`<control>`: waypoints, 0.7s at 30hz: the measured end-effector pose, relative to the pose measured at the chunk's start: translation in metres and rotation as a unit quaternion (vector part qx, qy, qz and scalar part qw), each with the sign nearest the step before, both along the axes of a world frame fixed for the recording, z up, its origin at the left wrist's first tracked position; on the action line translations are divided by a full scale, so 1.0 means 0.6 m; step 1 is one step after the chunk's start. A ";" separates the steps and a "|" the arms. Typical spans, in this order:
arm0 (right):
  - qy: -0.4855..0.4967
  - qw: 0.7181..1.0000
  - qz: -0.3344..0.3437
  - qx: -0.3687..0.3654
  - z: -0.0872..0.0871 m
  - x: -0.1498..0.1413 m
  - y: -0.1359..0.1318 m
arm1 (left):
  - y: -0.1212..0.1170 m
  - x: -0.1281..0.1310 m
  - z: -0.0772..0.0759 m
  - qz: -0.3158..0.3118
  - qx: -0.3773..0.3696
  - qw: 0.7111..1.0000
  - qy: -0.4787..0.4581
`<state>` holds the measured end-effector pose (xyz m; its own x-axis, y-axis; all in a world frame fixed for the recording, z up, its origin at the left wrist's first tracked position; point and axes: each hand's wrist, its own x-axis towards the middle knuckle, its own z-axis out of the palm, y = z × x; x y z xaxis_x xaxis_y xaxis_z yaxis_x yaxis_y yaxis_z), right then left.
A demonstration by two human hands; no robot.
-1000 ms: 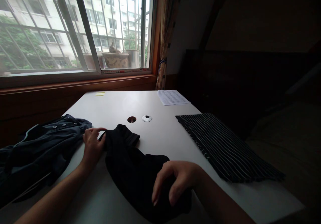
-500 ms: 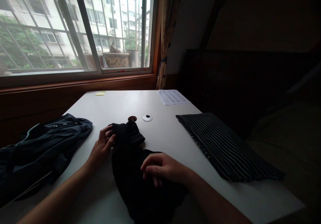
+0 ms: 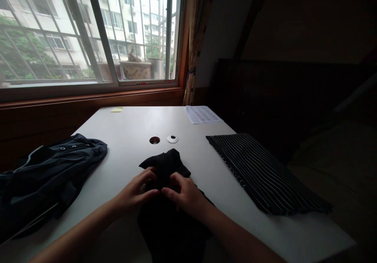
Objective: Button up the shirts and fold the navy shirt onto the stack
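Note:
A crumpled black garment (image 3: 173, 227) lies at the table's near middle, its upper end bunched into a loose fold. My left hand (image 3: 140, 190) has its fingers curled into the cloth on the left side, thumb pointing inward. From the right, my right hand (image 3: 185, 194) grips the same garment, and the two thumb tips almost meet over it. Some fingertips of both hands are hidden in the dark fabric. What sort of garment it is cannot be made out.
At left lies a dark blue jacket (image 3: 73, 168) with metal eyelets and a pale cord. A striped black cloth (image 3: 265, 172) lies flat at right. Beyond the hands are a round table hole (image 3: 154, 140), a white cap (image 3: 172, 139), printed sheets (image 3: 203, 114) and a yellow note (image 3: 117, 109).
My left hand has moved right and nearer to me, and my right hand has come up beside it. The garment's upper end has shifted right and nearer, uncovering the table hole.

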<state>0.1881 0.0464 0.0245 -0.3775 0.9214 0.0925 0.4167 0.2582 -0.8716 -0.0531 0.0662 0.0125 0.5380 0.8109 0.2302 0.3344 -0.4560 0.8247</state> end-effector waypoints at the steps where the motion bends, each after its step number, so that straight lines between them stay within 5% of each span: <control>1: -0.010 1.000 0.006 0.008 0.000 -0.001 0.000 | -0.002 0.002 0.003 -0.002 0.019 1.000 0.021; 7: 0.032 0.999 0.010 0.021 0.006 0.000 0.000 | -0.003 0.017 0.006 -0.005 0.073 0.996 0.046; 12: 0.217 0.969 -0.080 -0.086 0.016 0.027 0.015 | 0.005 0.004 0.022 0.114 -0.044 0.985 -0.123; 16: 0.411 0.883 -0.212 -0.075 0.029 0.066 0.036 | 0.019 -0.014 0.041 0.196 -0.180 0.898 -0.350; 21: 0.549 0.788 -0.275 -0.048 0.052 0.114 0.055 | 0.044 -0.055 0.083 0.253 -0.228 0.749 -0.568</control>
